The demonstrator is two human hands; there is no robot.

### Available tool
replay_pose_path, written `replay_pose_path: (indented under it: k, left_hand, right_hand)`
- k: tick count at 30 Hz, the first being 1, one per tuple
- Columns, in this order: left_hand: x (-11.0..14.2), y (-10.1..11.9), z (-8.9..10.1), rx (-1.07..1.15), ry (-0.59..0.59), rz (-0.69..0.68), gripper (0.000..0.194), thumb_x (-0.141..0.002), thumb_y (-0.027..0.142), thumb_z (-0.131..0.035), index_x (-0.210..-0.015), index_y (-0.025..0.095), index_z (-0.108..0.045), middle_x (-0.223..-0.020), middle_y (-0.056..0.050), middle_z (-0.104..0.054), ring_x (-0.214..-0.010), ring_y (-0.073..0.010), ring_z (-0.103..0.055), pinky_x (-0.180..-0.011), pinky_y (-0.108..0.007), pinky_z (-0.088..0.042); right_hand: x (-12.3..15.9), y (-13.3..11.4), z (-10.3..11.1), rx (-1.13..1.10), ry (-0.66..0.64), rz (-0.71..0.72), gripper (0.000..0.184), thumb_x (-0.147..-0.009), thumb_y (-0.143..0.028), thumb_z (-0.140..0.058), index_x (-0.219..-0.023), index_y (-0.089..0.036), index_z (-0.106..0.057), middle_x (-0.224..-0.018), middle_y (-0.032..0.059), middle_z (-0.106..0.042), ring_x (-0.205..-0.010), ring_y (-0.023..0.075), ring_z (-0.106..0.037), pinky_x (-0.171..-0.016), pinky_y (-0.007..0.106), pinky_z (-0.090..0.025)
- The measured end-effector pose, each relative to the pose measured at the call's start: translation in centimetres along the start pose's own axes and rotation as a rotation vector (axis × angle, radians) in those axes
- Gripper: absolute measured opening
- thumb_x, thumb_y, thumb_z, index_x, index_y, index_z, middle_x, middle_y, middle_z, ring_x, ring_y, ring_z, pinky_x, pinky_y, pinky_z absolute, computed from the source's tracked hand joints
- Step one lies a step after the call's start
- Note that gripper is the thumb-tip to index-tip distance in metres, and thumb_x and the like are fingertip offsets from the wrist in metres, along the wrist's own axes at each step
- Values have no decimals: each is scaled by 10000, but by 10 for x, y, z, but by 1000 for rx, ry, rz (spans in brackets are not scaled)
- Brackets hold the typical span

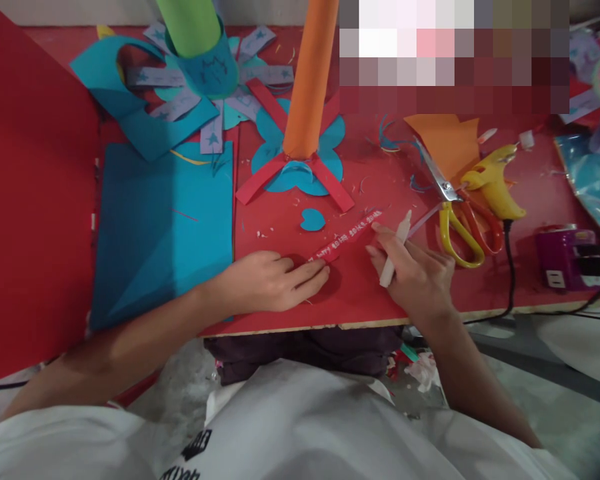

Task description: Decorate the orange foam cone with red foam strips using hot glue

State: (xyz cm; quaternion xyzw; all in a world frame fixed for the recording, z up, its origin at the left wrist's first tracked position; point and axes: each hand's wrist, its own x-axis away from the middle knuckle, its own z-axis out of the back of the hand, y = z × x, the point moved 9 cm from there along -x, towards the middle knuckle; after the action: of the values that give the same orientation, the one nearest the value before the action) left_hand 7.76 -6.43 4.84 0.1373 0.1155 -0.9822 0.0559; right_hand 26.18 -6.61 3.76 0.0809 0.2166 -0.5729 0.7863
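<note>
A narrow red paper strip [347, 238] with white handwriting lies slanted between my hands, low over the red tabletop. My left hand [267, 283] is closed at the strip's lower left edge, thumb and finger together on it. In my right hand [417, 277] a white marker [396, 250] is held between the fingers, while the thumb and a fingertip touch the strip's right end. Just beyond the strip is a small blue paper cutout [313, 219]. An orange paper tube [307, 87] stands behind it on a blue flower-shaped base with red strips.
Scissors [447, 190] and a yellow glue gun [500, 180] lie right of my right hand, near orange paper [447, 143]. A purple box [563, 257] sits farther right. Blue sheets [165, 227] lie left, beside a red panel [35, 200]. A green tube [193, 30] stands behind.
</note>
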Motion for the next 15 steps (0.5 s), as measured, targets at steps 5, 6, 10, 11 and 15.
replay_pose_path:
  k: [5, 6, 10, 11, 15]
  left_hand:
    - [2, -7, 2, -3, 28, -3, 404, -981, -12, -523, -1304, 164, -689, -1323, -60, -799, -692, -89, -702, -553, -268, -467]
    - [4, -10, 2, 8, 43, 5, 398, -986, -9, -522, -1298, 174, -687, -1311, -54, -802, -709, -91, -712, -558, -263, -470]
    - [17, -33, 1, 106, 136, 200, 372, -1033, 57, -536, -1328, 237, -674, -1161, -25, -821, -815, -108, -758, -628, -243, -495]
    - [21, -43, 0, 129, 164, 285, 341, -1051, 88, -538, -1313, 248, -686, -1114, -16, -821, -816, -110, -758, -640, -241, -493]
    - [35, -77, -16, 298, 140, 552, 225, -1116, 266, -536, -1171, 229, -751, -1000, -23, -805, -817, -126, -745, -630, -244, -445]
  right_hand:
    - [3, -7, 10, -58, 83, 93, 268, -1013, -225, -722, -1281, -229, -711, -1270, 126, -821, -904, 258, -821, -730, 335, -581]
    - [4, -13, 12, -108, 92, 140, 283, -1006, -198, -724, -1284, -240, -698, -1274, 119, -821, -926, 252, -825, -755, 329, -598]
    - [6, -44, 11, -259, -20, 297, 253, -1009, -168, -716, -1245, -246, -670, -1304, 113, -811, -947, 230, -816, -822, 346, -637]
    - [6, -52, 9, -238, -44, 334, 226, -1009, -182, -727, -1223, -231, -672, -1315, 119, -806, -923, 229, -808, -806, 357, -638]
    - [5, -67, 2, -182, -78, 387, 231, -1003, -217, -752, -1226, -213, -689, -1328, 124, -800, -1007, 260, -778, -818, 393, -631]
